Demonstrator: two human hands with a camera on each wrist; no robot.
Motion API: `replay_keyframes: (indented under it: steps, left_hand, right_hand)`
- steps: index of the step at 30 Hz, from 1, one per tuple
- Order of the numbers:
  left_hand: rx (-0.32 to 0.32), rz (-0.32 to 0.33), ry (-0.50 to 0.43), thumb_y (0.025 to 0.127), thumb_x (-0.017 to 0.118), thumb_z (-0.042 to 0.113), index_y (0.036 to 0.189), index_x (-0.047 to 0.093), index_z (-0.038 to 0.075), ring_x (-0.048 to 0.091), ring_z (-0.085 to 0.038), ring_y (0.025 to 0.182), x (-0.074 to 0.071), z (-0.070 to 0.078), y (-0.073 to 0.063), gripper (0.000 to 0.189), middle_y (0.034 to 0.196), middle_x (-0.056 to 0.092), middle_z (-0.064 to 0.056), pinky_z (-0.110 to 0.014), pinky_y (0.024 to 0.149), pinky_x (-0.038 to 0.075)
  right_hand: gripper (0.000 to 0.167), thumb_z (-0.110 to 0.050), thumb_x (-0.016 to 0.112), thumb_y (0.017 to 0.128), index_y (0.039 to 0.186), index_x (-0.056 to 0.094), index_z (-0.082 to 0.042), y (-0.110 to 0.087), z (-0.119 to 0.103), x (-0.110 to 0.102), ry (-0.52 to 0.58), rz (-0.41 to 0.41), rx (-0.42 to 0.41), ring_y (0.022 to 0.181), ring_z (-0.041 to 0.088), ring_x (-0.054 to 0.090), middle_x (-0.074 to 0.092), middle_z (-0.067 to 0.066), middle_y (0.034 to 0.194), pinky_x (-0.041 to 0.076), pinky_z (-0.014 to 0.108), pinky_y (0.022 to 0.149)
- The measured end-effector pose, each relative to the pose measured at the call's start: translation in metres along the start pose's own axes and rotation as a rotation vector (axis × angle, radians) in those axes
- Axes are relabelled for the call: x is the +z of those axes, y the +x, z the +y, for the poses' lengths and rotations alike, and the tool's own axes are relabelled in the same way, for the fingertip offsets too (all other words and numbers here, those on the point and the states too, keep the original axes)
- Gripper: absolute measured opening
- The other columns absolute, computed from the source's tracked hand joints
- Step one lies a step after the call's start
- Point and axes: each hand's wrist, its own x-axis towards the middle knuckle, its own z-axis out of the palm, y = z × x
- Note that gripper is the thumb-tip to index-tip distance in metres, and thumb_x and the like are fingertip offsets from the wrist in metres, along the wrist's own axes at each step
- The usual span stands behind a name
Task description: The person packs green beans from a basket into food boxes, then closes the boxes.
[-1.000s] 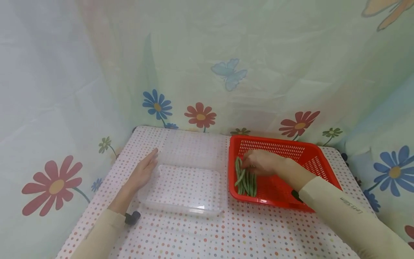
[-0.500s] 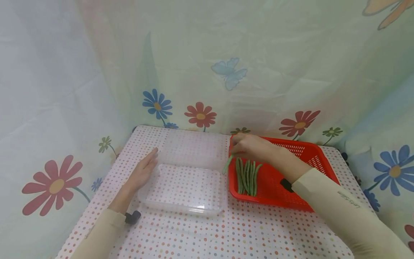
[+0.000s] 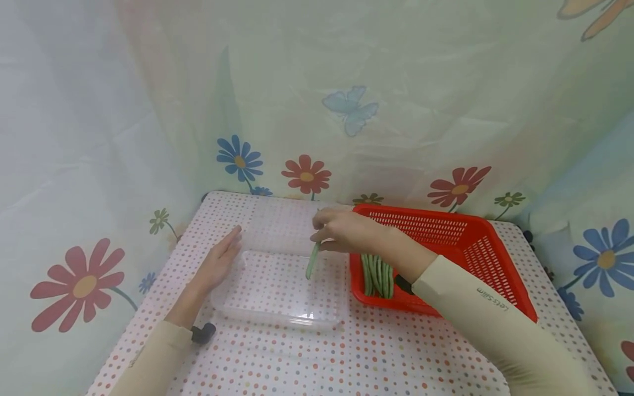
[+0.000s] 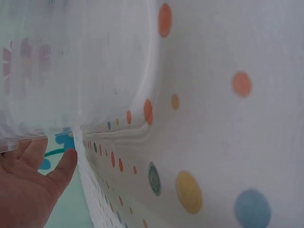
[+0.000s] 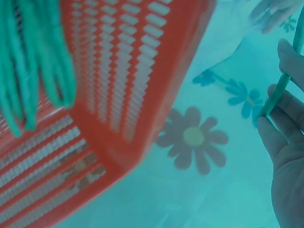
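My right hand [image 3: 344,230] pinches one green bean [image 3: 313,260] between thumb and fingers, its lower end hanging over the right part of a clear plastic container [image 3: 277,318]. In the right wrist view the same bean [image 5: 280,92] lies across the fingers. Several more green beans [image 3: 377,278] lie side by side at the left end of a red plastic basket [image 3: 500,264]. My left hand [image 3: 218,263] rests at the container's left side with its fingers extended. From the left wrist, the hand [image 4: 33,175] appears beside the container wall [image 4: 95,66]; whether it touches cannot be told.
The container's clear lid [image 3: 277,223] seems to stand behind it, hard to make out. A dotted cloth covers the table [image 3: 317,366]. Flower-printed curtains [image 3: 396,110] hang close behind and at both sides.
My right hand has lifted a bean out of the red basket and carried it left, over the basket's rim to above the clear container. The left hand has stayed in place.
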Motion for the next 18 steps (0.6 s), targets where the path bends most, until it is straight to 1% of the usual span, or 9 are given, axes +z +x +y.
replay_keyframes:
  steps: [5,7,13,18]
  left_hand:
    - [-0.001,0.000,-0.005,0.115,0.032,0.036,0.167,0.021,0.029,0.021,-0.027,0.162,0.000,0.000,0.001,0.054,0.173,0.026,-0.002,-0.053,0.132,0.018]
    - [0.007,0.000,-0.001,0.115,0.032,0.036,0.167,0.021,0.027,0.021,-0.027,0.162,0.000,-0.001,0.002,0.055,0.173,0.026,-0.003,-0.054,0.133,0.018]
    - [0.010,0.000,0.000,0.114,0.033,0.034,0.168,0.022,0.021,0.021,-0.028,0.162,0.002,-0.002,0.003,0.056,0.173,0.026,-0.003,-0.055,0.132,0.017]
    - [0.001,0.004,0.004,0.114,0.033,0.033,0.168,0.021,0.022,0.022,-0.029,0.161,0.001,-0.001,0.002,0.056,0.173,0.026,-0.004,-0.054,0.132,0.018]
  right_hand:
    - [0.031,-0.026,0.085,0.089,0.119,0.081,-0.019,0.024,-0.013,0.006,0.035,-0.050,0.016,0.111,0.017,0.063,0.071,0.002,0.117,0.061,0.021,0.091]
    - [0.032,-0.027,0.084,0.090,0.121,0.080,-0.021,0.033,-0.018,0.009,0.037,-0.069,0.020,0.112,0.016,0.063,0.071,0.001,0.119,0.060,0.021,0.093]
    - [0.032,-0.025,0.083,0.091,0.123,0.079,-0.023,0.058,-0.029,0.022,0.030,-0.107,0.013,0.108,0.013,0.059,0.070,-0.002,0.116,0.056,0.016,0.092]
    - [0.032,-0.025,0.083,0.091,0.123,0.079,-0.024,0.075,-0.035,0.039,0.016,-0.116,-0.013,0.102,0.012,0.058,0.070,-0.003,0.111,0.055,0.013,0.088]
